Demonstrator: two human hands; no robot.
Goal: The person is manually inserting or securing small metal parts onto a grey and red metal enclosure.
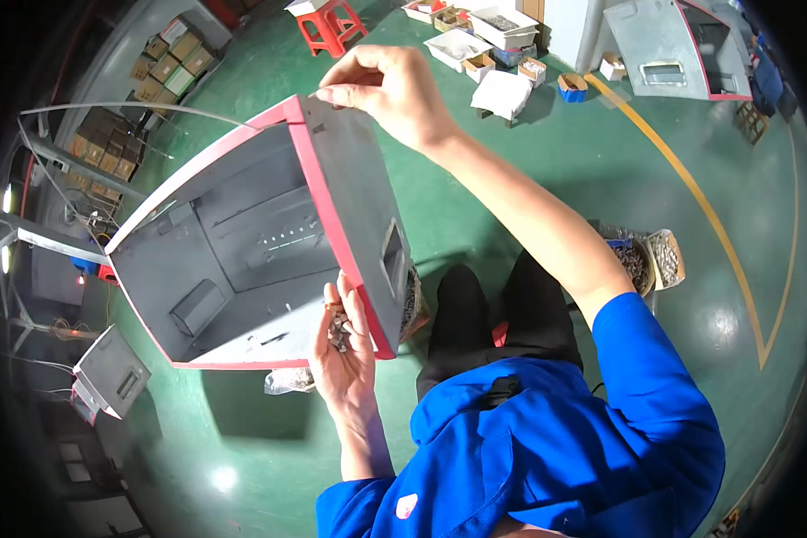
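Right hand (390, 85): I see its grip pinched on the top corner of the grey metal box (269, 242), red-edged, tilted open-side up over the green floor (511, 197). Left hand (345, 345): grip cupped around a clump of small screws (338, 330), fingers against the box's lower red rim. A second, smaller grey box (109, 372) lies lower left. Brown cartons (166, 58) stacked upper left. Right of the knees, two containers of metal parts (650, 260). One red stool (332, 22) up top.
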